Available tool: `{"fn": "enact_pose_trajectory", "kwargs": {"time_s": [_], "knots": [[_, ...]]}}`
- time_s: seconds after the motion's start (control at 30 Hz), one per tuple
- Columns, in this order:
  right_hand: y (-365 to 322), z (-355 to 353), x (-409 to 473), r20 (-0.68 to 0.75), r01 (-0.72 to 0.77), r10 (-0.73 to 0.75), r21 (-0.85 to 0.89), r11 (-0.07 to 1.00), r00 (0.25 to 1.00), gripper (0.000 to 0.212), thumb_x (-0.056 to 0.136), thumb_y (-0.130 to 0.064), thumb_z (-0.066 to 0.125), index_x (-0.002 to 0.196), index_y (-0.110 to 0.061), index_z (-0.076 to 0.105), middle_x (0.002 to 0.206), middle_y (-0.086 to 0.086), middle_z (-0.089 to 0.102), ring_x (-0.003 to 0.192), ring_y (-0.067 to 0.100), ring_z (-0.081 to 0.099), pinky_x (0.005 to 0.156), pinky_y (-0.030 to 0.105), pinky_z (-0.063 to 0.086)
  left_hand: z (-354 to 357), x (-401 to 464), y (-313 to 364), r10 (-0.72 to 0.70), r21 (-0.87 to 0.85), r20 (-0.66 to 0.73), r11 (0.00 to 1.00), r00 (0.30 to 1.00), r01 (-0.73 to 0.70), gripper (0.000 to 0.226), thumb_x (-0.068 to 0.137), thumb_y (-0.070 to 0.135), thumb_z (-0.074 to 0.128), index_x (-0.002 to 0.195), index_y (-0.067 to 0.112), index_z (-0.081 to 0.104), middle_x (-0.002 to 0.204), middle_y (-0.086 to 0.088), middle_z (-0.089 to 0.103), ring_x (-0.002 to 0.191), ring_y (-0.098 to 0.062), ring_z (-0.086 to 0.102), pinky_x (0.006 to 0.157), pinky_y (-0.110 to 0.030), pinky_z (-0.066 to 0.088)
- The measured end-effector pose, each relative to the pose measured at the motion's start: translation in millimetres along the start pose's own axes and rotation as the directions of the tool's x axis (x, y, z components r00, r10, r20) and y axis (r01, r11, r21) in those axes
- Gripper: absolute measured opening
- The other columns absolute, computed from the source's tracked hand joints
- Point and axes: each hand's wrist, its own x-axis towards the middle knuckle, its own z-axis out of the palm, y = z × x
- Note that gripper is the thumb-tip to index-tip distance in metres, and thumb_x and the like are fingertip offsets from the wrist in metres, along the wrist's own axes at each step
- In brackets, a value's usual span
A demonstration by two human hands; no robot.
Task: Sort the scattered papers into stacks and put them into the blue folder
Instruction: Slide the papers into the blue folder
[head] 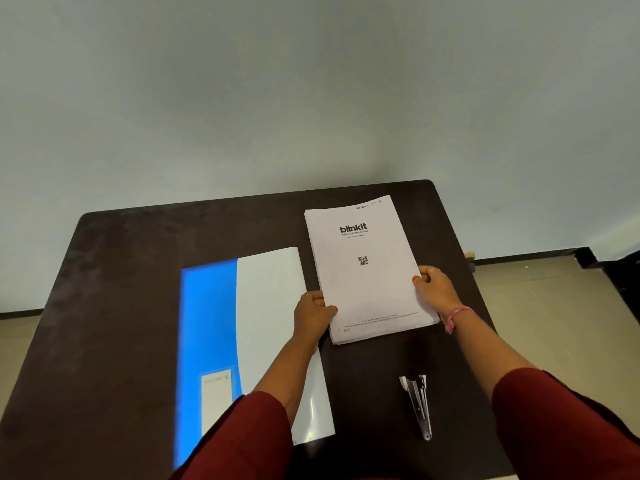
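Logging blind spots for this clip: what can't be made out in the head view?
- Paper stack: sheet count unclear; small print near its bottom edge is too small.
- Blue folder: near end covered by the left sleeve; label writing blurred.
- Left hand, right hand: fingers hidden beneath the stack.
- Stapler: details too small.

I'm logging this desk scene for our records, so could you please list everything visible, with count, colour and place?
Stack of white printed paper sheets: one, white with black "blinkit" print and a QR code, on the table's right half, held at both side edges.
Blue plastic folder: one, blue with a white inner flap and a pale label, lying open left of the stack.
Silver metal stapler: one, near the table's front right.
Dark brown wooden table: one, against a pale wall.
Pink wristband: one, on the right wrist.
Left hand: grips the stack's left edge.
Right hand: grips the stack's right edge.
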Motion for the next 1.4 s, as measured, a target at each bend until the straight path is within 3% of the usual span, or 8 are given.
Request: {"fn": "enact_pose_trajectory", "kwargs": {"time_s": [0.17,0.33,0.7,0.9,1.0,1.1,1.27,1.4], "knots": [[3,-1,6,-0.038,0.024,-0.027,-0.082,0.996,0.999,0.035,0.093,-0.01,0.057,0.127,-0.004,0.051,0.103,0.009,0.059,0.091,0.021,0.056,0.086,0.029,0.044,-4,2,-4,0.112,0.219,-0.096,0.972,0.989,-0.089,0.034,0.085,0.007,0.067,0.115,0.007,0.052,0.1,-0.007,0.058,0.089,-0.016,0.055,0.077,-0.026,0.046],[-2,3,-5,-0.124,0.06,-0.09,-0.226,0.972,0.988,0.041,0.091,-0.02,0.062,0.129,-0.009,0.049,0.132,0.015,0.048,0.118,0.032,0.049,0.1,0.044,0.044,-18,-6,-9,0.213,0.273,-0.198,0.949,0.957,-0.155,0.034,0.09,0.012,0.063,0.122,0.006,0.052,0.111,-0.01,0.055,0.099,-0.021,0.056,0.085,-0.021,0.044],[-10,83,-116,0.032,0.646,-0.652,-0.176,0.742,0.758,0.037,0.088,-0.012,0.06,0.124,-0.006,0.054,0.125,0.009,0.053,0.115,0.021,0.048,0.101,0.03,0.039,-84,-36,-47,0.469,0.443,-0.232,0.831,0.852,-0.337,0.031,0.094,0.011,0.057,0.124,0.009,0.054,0.134,-0.01,0.047,0.123,-0.023,0.049,0.101,-0.024,0.036],[3,145,-171,0.426,0.689,-0.557,-0.281,0.668,0.713,0.074,0.092,-0.061,0.024,0.148,-0.014,0.031,0.155,0.004,0.028,0.144,0.02,0.026,0.118,0.023,0.009,-137,-53,-89,0.514,0.667,-0.198,0.694,0.835,-0.27,0.036,0.093,0.013,0.056,0.128,0.005,0.055,0.148,-0.016,0.036,0.136,-0.036,0.036,0.114,-0.052,0.025],[11,175,-186,0.526,0.689,-0.449,-0.492,0.532,0.722,0.084,0.092,-0.069,0.008,0.148,-0.011,0.03,0.155,0.006,0.03,0.141,0.021,0.032,0.12,0.043,0.008,-164,-62,-111,0.513,0.75,-0.186,0.626,0.838,-0.216,0.043,0.09,0.022,0.045,0.126,0.004,0.057,0.148,-0.022,0.035,0.137,-0.04,0.034,0.109,-0.059,0.016],[12,204,-194,0.486,0.604,-0.36,-0.609,0.515,0.796,0.077,0.095,-0.065,0.013,0.143,-0.009,0.036,0.151,0.01,0.037,0.136,0.025,0.04,0.114,0.042,0.005,-190,-67,-125,0.481,0.815,-0.098,0.541,0.871,-0.207,0.051,0.087,0.027,0.036,0.126,0.003,0.058,0.148,-0.022,0.035,0.136,-0.041,0.037,0.104,-0.064,0.022],[-1,234,-199,0.433,0.592,-0.404,-0.591,0.548,0.806,0.105,0.073,-0.081,-0.013,0.152,-0.013,-0.003,0.153,0.0,-0.02,0.142,0.019,-0.02,0.111,0.04,-0.018,-226,-60,-130,0.465,0.829,-0.025,0.504,0.885,-0.242,0.054,0.095,0.022,0.053,0.145,0.006,0.038,0.159,-0.015,0.01,0.148,-0.033,0.01,0.114,-0.053,-0.001],[-19,261,-201,0.391,0.552,-0.392,-0.633,0.543,0.833,0.113,0.064,-0.083,-0.024,0.152,-0.014,-0.007,0.158,0.004,-0.016,0.147,0.023,-0.013,0.11,0.04,-0.018,-252,-52,-124,0.489,0.835,0.012,0.475,0.872,-0.278,0.058,0.094,0.026,0.055,0.145,0.005,0.036,0.159,-0.016,0.011,0.147,-0.033,0.01,0.114,-0.052,0.0]]}}
